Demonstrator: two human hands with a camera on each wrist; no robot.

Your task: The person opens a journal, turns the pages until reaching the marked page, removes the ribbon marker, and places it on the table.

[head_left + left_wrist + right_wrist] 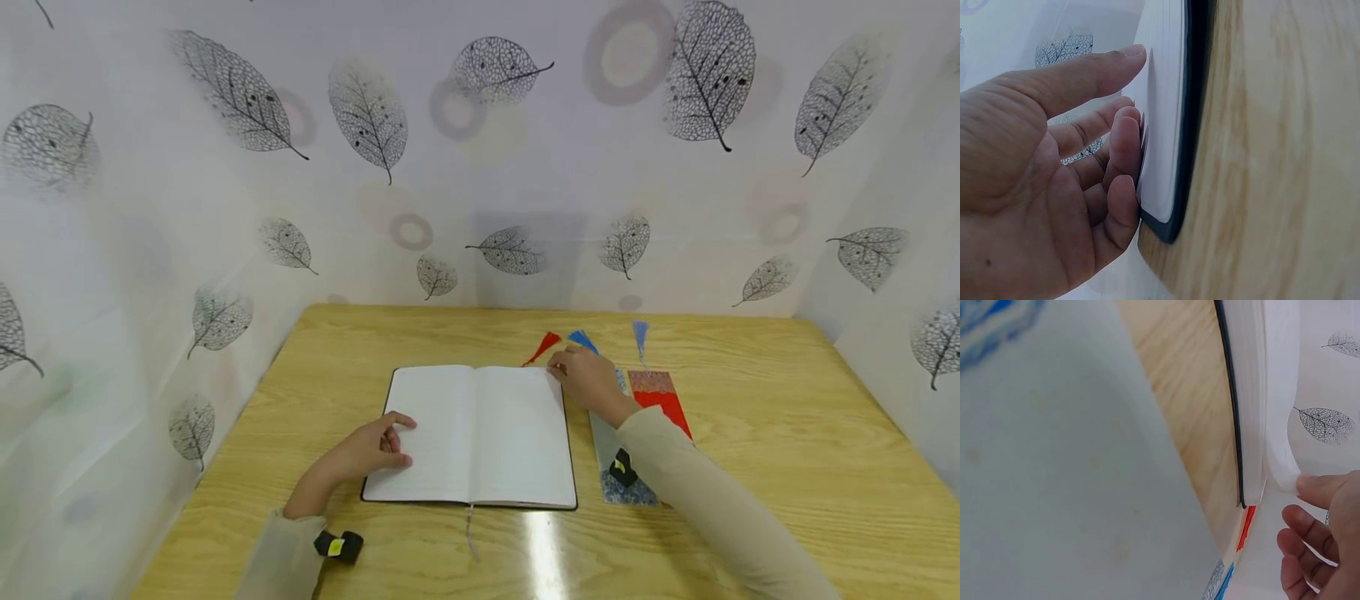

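An open notebook with a dark cover and pale pages lies on the table. My right hand is at its upper right corner and pinches the corner of a page, which curves up off the stack in the right wrist view. At the left edge, my left hand rests on the left page, thumb and forefinger spread apart and the other fingers bent. Its fingertips touch the paper edges in the left wrist view. A red tassel pokes out past the notebook's top edge near my right hand.
Right of the notebook lies a grey-blue bookmark, partly under my right forearm, with a blue tassel beyond. A red bookmark with a light blue tassel lies farther right. A ribbon hangs from the spine onto the wooden table.
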